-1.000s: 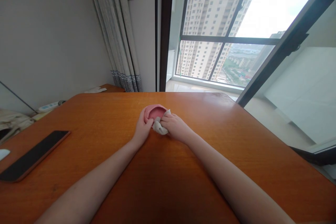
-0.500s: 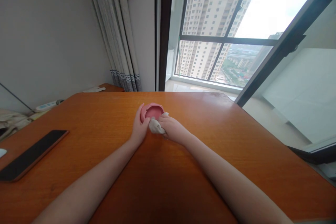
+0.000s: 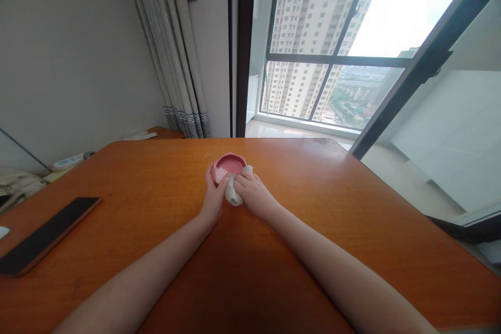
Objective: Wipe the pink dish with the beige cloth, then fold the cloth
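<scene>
A small pink bowl with an angular rim is tipped so its hollow faces me, over the far middle of the wooden table. My left hand grips its left and near side, thumb at the near rim and fingers round the outside. In my right hand is a bunched white cloth, pressed against the bowl's near right rim. One end of the cloth sticks up beyond the knuckles. The bowl's underside and some fingertips are hidden.
A dark phone-like slab lies at the table's left, with a white object partly in view beside it. Past the left edge are a white remote-like device and crumpled fabric. A grey curtain and window stand beyond.
The bowl has turned slightly, so more of its rim and inside shows. My right hand and the cloth have shifted a little along its near right rim.
</scene>
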`<state>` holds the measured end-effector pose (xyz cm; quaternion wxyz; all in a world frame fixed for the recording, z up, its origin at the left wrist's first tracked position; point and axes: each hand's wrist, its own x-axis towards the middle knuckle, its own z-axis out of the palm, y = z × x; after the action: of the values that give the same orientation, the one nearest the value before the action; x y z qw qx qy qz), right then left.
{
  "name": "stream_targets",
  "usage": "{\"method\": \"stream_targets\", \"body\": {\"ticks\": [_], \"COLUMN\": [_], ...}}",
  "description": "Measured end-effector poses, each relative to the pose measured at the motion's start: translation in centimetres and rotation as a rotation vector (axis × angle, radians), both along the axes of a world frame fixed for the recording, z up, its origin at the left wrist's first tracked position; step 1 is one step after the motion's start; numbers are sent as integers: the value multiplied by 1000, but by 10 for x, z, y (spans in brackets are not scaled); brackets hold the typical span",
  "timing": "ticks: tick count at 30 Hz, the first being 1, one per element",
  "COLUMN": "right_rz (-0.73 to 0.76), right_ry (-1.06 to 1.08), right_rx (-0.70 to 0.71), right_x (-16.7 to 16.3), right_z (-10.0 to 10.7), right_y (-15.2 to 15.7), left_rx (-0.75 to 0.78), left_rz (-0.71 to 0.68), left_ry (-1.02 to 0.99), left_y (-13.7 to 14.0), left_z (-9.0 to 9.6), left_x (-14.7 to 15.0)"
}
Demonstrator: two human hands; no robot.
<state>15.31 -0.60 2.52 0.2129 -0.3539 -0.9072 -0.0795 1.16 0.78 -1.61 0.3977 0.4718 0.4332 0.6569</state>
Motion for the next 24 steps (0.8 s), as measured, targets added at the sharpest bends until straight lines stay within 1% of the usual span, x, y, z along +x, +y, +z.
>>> {"method": "stream_targets", "body": {"ticks": [3,5,8,10,13,16,20,24], "right_rz": [75,110,94,68,37,41,88,56], "right_ry": [-9,-39,-60,-52,-27,-16,-53,-98], "right_rx": [-26,-20,8,25,64,85,92,110], "right_x": [7,11,14,13,9,6,11,18], "right_z": [3,4,0,-4,-9,-7,0,-1], "right_y": [5,8,12,13,10,6,8,14], "left_rx": [38,75,108,98,50,54,93,71], "left_rz": [18,32,10,10,31,34,39,-14], "left_ry": [71,174,294,306,237,190,265,357], "left_y": [7,11,12,8,3,4,12,12], "left_z": [3,8,15,15,8,4,10,16], "left_x": [-9,-18,-24,-20,-11,-9,-20,-25]}}
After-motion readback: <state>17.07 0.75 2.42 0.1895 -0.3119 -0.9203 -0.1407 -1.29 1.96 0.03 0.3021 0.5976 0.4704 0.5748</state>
